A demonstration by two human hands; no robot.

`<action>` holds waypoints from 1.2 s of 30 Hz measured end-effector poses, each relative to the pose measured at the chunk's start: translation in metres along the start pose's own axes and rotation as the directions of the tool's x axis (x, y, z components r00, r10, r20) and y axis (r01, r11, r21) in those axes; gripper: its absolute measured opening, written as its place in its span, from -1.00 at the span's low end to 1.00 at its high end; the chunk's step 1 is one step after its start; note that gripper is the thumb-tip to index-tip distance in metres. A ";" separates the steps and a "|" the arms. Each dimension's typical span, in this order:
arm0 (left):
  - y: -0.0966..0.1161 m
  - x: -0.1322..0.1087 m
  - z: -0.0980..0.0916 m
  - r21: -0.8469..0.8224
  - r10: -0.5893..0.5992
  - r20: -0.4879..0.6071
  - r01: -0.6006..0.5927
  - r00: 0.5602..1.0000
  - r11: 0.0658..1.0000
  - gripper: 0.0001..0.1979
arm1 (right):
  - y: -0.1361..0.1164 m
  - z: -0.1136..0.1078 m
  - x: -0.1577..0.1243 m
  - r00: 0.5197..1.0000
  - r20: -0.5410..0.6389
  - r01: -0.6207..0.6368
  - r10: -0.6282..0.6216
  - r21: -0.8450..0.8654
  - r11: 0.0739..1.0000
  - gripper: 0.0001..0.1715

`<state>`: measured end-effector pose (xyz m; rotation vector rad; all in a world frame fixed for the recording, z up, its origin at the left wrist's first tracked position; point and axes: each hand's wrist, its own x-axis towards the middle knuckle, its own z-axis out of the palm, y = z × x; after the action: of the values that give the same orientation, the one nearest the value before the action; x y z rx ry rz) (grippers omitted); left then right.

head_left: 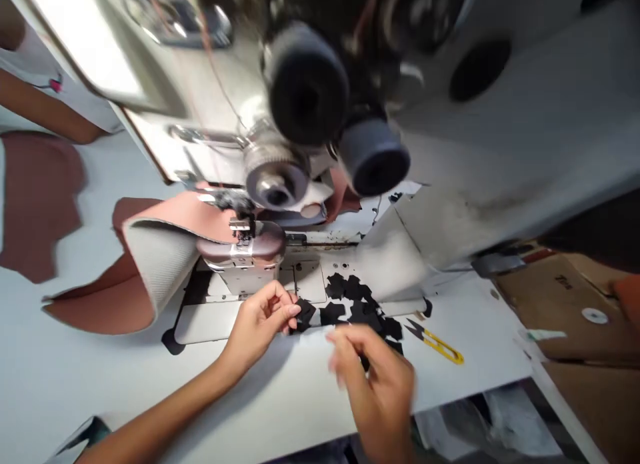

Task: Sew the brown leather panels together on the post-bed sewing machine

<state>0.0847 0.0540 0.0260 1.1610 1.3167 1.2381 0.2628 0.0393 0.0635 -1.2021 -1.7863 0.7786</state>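
My left hand [263, 321] pinches a small black cut piece [305, 313] between thumb and fingertips, in front of the sewing machine's bed. To its right, my right hand [380, 387] is curled with thumb and forefinger close together. Motion smears it, and what its fingers hold cannot be made out. A blurred whitish strip lies between the two hands. Beyond my right hand, several more black pieces [367, 312] lie in a loose pile. A pink piece with grey backing [160, 261] is folded under the presser foot [243, 227].
The sewing machine's head [425, 231] hangs over the work, with large dark knobs. Yellow thread snips [443, 347] lie on the white table [280, 411]. A mauve piece [37, 204] lies far left near another person's arm [50, 104]. Cardboard boxes [565, 311] stand at right.
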 end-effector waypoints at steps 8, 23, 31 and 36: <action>0.008 -0.006 -0.011 -0.237 -0.128 0.009 0.127 0.992 0.963 -0.63 | 0.023 0.049 0.044 0.989 0.151 -0.031 0.000 0.204 0.979 -0.81; 0.011 -0.015 -0.015 -0.050 0.123 -0.058 -0.126 0.991 0.991 -0.72 | 0.036 0.062 0.046 0.934 0.306 -0.296 0.186 0.364 0.883 -0.64; 0.054 -0.011 -0.075 0.851 0.914 0.112 -0.513 0.390 0.115 -0.84 | 0.073 0.069 0.050 0.998 -0.030 0.064 -0.064 0.005 0.998 -0.78; 0.074 -0.008 -0.084 0.929 0.873 0.314 -0.310 0.373 -0.202 -0.82 | 0.084 0.075 0.049 0.967 -0.064 0.241 -0.249 -0.105 0.965 -0.84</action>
<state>0.0041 0.0410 0.1027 3.0227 2.0733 1.4286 0.2221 0.1113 -0.0277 -1.0316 -1.8826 0.5015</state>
